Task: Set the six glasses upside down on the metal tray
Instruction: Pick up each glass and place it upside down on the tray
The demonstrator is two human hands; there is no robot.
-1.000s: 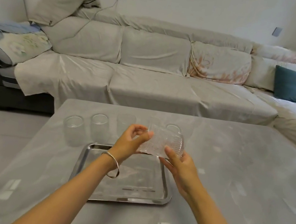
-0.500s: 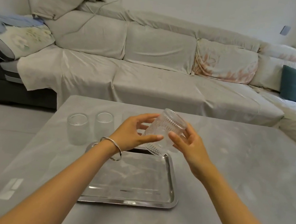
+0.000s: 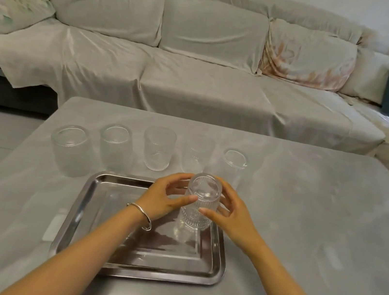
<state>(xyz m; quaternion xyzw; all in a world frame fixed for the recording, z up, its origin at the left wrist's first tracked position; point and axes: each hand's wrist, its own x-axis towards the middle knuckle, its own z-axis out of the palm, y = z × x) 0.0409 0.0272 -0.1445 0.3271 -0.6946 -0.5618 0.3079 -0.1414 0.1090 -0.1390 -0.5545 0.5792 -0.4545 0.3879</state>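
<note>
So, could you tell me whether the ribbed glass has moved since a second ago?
Yes. The ribbed glass has come down from above the metal tray's far edge onto its right side.

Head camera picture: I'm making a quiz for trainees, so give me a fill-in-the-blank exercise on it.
1. Both hands, left hand and right hand, hold one ribbed ____.
2. That held glass is over the metal ____.
3. Behind the tray, ____ glasses stand in a row on the table.

Missing words: glass; tray; five
</note>
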